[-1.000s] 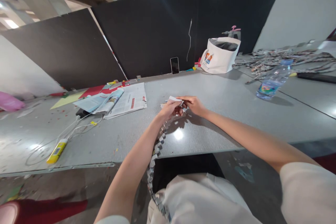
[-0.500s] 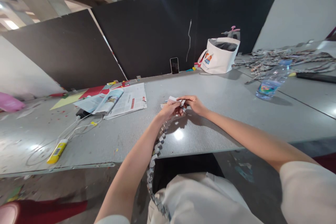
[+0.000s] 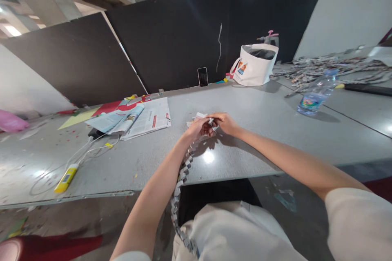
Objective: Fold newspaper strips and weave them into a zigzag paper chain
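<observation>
A long zigzag chain of folded paper (image 3: 183,173) hangs from my left hand (image 3: 199,127) over the table edge and down to my lap. The fingers of that hand are closed round the chain's upper end. My right hand (image 3: 226,123) meets it from the right, its fingertips pinched on a small folded paper strip (image 3: 211,121) at the chain's end. Fingers partly hide how the strip sits in the chain. Several loose paper pieces (image 3: 200,115) lie on the table just behind my hands.
Folded newspapers (image 3: 153,118) lie left of my hands, with a yellow glue stick (image 3: 66,178) and white cable nearer the front. A phone (image 3: 202,76) leans on the black partition. To the right stand a white bag (image 3: 255,67), a water bottle (image 3: 318,91) and rolled newspaper strips (image 3: 324,69).
The fingers of my right hand have closed in nearer to my left hand over the paper strip. The chain hangs as before, and the view has shifted very slightly.
</observation>
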Demonstrator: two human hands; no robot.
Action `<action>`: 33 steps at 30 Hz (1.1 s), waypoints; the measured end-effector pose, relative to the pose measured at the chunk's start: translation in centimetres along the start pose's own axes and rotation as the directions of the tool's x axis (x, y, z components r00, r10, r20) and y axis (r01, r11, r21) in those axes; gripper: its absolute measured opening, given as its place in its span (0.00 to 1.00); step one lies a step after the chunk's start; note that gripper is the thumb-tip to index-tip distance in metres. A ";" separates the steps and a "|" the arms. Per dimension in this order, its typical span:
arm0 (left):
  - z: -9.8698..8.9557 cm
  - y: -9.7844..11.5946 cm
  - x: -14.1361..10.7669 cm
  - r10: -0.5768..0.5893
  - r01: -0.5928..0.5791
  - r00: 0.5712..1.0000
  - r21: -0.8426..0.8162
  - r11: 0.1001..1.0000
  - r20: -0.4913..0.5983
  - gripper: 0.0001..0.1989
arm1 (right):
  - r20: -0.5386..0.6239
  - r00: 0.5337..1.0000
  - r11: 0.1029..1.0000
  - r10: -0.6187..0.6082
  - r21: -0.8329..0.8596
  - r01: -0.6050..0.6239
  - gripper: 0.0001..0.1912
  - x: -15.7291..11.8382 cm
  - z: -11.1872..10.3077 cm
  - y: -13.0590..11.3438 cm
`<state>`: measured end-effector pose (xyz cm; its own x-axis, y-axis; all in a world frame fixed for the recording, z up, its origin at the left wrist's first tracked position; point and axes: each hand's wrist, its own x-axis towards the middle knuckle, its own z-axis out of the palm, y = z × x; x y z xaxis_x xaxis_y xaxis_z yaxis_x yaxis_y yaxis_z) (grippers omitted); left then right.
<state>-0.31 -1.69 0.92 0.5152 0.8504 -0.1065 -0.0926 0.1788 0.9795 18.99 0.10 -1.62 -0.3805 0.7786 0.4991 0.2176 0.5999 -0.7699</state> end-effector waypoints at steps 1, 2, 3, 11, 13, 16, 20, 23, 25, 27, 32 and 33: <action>0.0 0.0 0.0 0.002 -0.002 1.000 0.008 1.000 0.009 0.17 | -0.004 1.000 1.000 0.000 0.001 0.000 0.24 0.0 0.0 0.1; -0.1 0.0 -0.1 0.006 -0.006 1.000 0.022 1.000 0.023 0.17 | -0.009 1.000 1.000 0.004 0.003 -0.004 0.24 0.0 0.1 0.1; -0.1 0.0 -0.1 0.012 -0.013 0.999 0.041 0.999 0.037 0.17 | -0.016 1.000 1.000 0.011 0.006 -0.011 0.23 0.0 0.1 0.2; 0.4 0.1 0.1 0.086 -0.069 0.995 0.269 0.961 -0.054 0.18 | -0.060 0.984 0.950 0.171 0.276 -0.148 0.24 0.4 0.3 0.1; 0.5 0.5 -0.2 0.127 -0.095 0.990 0.364 0.927 -0.065 0.19 | -0.029 0.974 0.895 0.226 0.401 -0.196 0.21 0.5 0.1 0.0; 0.7 1.0 -0.7 0.140 -0.096 0.988 0.467 0.879 -0.059 0.19 | 0.013 0.965 0.881 0.260 0.407 -0.243 0.21 0.6 -0.3 0.0; 0.6 1.2 -0.8 0.109 -0.069 0.993 0.486 0.871 -0.055 0.18 | -0.006 0.973 0.947 0.230 0.231 -0.222 0.30 0.7 -0.7 -0.3; 0.5 1.2 -0.6 0.139 -0.097 0.988 0.446 0.890 -0.064 0.19 | -0.045 0.974 0.946 0.222 0.253 -0.204 0.30 0.8 -0.6 -0.6; 0.4 1.1 -0.4 0.179 -0.140 0.982 0.389 0.911 -0.066 0.20 | -0.079 0.970 0.934 0.229 0.297 -0.196 0.29 0.8 -0.5 -0.6; 0.3 0.9 -0.1 0.208 -0.169 0.975 0.338 0.926 -0.082 0.20 | -0.110 0.966 0.927 0.236 0.323 -0.190 0.28 0.7 -0.4 -0.7; -0.2 0.6 0.6 0.217 -0.173 0.962 0.243 0.954 -0.165 0.18 | -0.079 0.980 0.937 0.182 0.317 -0.148 0.28 0.5 -0.5 -0.7; -0.2 0.6 0.6 0.215 -0.172 0.957 0.218 0.961 -0.193 0.17 | -0.069 0.982 0.937 0.174 0.319 -0.144 0.27 0.5 -0.5 -0.7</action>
<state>-0.25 -0.93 1.42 0.3089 0.9481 0.0755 0.0085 -0.0821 0.9966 19.14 0.15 -0.61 -0.2740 0.8820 0.3834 -0.0282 0.3911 -0.9199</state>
